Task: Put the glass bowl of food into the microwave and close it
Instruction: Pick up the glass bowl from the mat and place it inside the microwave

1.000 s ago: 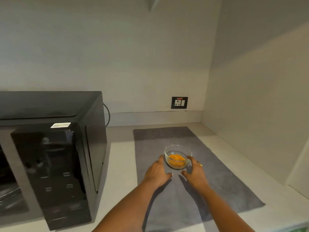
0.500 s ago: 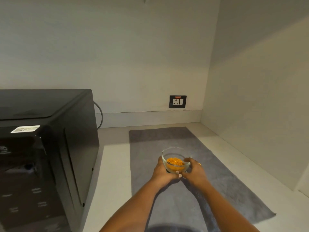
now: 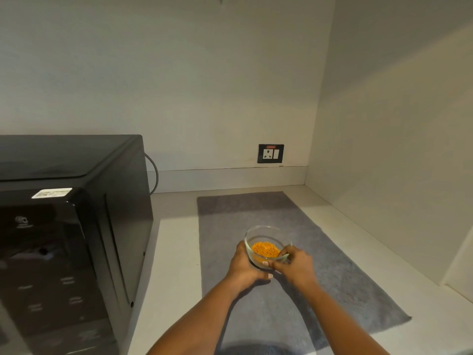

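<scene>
glass bowl (image 3: 265, 248) upright, mouth up | left hand (image 3: 244, 269), right hand (image 3: 297, 266) clasp it

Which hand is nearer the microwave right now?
Left. The left hand cups the glass bowl on the side facing the microwave; the right hand grips the bowl's far side.

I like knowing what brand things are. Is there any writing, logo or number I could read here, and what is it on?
Nothing reads clearly.
White sticker on top of the microwave: print too small.
Logo on its front panel: blurred.
Faint button labels lower on that panel: blurred.
Wall socket: red mark, no legible text.
</scene>
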Available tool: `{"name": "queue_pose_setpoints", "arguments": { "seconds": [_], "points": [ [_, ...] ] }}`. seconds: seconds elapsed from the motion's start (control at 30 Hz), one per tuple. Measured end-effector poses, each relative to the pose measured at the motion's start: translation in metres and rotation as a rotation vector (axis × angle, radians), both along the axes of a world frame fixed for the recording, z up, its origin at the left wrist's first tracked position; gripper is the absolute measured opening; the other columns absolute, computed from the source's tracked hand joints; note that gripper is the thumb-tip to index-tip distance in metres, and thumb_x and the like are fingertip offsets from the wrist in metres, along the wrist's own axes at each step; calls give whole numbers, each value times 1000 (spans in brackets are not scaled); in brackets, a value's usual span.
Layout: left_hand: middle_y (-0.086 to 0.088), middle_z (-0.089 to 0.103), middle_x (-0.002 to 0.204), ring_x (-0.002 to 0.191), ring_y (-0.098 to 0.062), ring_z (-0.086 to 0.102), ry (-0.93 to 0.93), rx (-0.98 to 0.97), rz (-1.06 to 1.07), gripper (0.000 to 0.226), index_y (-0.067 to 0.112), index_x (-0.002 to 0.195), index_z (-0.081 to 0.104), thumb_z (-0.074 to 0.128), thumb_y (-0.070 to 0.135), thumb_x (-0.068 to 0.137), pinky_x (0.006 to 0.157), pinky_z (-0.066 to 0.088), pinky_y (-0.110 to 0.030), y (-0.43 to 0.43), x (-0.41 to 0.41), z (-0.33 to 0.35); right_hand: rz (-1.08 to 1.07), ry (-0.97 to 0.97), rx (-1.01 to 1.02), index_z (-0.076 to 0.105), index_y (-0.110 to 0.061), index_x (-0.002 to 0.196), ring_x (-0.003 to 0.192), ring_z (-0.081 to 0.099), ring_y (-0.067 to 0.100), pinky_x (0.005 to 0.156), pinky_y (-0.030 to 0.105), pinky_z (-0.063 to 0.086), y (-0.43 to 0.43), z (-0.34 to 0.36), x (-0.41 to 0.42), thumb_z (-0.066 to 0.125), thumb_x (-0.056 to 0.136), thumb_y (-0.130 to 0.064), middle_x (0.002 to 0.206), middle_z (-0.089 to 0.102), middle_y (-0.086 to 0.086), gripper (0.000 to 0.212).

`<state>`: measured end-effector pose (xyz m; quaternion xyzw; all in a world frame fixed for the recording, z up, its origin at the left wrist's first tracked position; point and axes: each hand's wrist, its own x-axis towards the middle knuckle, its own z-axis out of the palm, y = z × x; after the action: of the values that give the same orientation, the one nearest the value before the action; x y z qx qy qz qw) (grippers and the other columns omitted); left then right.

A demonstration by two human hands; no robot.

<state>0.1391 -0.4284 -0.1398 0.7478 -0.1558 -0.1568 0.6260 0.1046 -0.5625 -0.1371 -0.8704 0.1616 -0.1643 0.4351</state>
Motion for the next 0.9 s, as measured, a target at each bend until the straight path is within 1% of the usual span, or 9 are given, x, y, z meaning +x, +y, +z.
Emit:
{"name": "queue_pose_setpoints", "arguments": {
  "seconds": [0.13, 0.27, 0.33, 0.43, 0.53, 0.63, 0.7, 0.8, 0.9],
  "points": [
    [-3, 48, 122, 103, -16, 47, -5, 15, 35, 94, 18, 136, 25, 79, -4, 62, 52, 52, -10, 7, -12, 0, 52, -13, 41, 56, -18, 62, 56, 53, 4, 40, 6, 39, 6, 3, -15, 85, 59, -21, 67, 60, 0, 30],
    [-13, 50, 128, 115, -29, 50, 27, 8, 87, 104, 17, 139, 24, 82, -3, 56, 83, 55, -40, 18, -23, -2, 126, -7, 44, 54, -22, 58, 51, 55, 0, 40, 4, 40, 13, 4, -34, 86, 57, -16, 61, 59, -3, 33],
    [-12, 48, 131, 118, -27, 48, -2, 42, 85, 108, 17, 141, 20, 84, 2, 56, 86, 52, -32, 25, -30, -2, 158, 12, 13, 55, -21, 59, 51, 54, -1, 43, 6, 41, 17, 6, -43, 86, 58, -18, 62, 60, -1, 31],
    [-11, 47, 131, 115, -25, 49, 4, 22, 60, 111, 18, 141, 17, 85, 2, 55, 76, 52, -26, 38, -42, -4, 178, 33, -58, 53, -26, 57, 57, 52, 7, 47, 8, 38, 25, 10, -56, 86, 59, -23, 62, 59, -2, 33],
    [-8, 52, 120, 103, -20, 56, 18, -61, 39, 109, 20, 138, 22, 85, -4, 52, 68, 58, -27, 53, -57, -7, 185, 21, -6, 55, -23, 56, 54, 51, 6, 45, 8, 38, 36, 8, -71, 87, 57, -18, 57, 58, -5, 32],
    [-1, 51, 108, 90, -11, 56, 18, -129, 21, 107, 20, 133, 27, 84, -11, 49, 52, 54, -17, 69, -70, -9, 196, 33, -67, 57, -15, 66, 65, 55, 14, 51, 12, 41, 53, 10, -89, 86, 58, -26, 70, 63, 2, 32],
    [-3, 52, 112, 95, -13, 57, -4, -126, 32, 109, 17, 134, 27, 86, -9, 46, 57, 55, -16, 77, -77, -10, 182, 49, -88, 59, -11, 71, 79, 60, 21, 55, 12, 43, 62, 12, -98, 86, 58, -27, 84, 66, 7, 34],
    [-4, 50, 122, 109, -20, 53, -52, -58, 63, 113, 20, 136, 27, 91, 6, 44, 82, 53, -24, 91, -90, -6, 148, 66, -54, 64, -6, 84, 109, 58, 27, 71, 6, 40, 79, 16, -115, 85, 59, -26, 117, 63, 15, 39],
    [0, 49, 119, 104, -15, 52, -52, -68, 51, 111, 22, 133, 27, 91, 8, 44, 73, 51, -13, 105, -106, 2, 140, 36, 16, 61, -18, 73, 115, 54, 31, 70, -5, 38, 96, 24, -132, 85, 61, -21, 125, 59, 19, 27]
  ]
}}
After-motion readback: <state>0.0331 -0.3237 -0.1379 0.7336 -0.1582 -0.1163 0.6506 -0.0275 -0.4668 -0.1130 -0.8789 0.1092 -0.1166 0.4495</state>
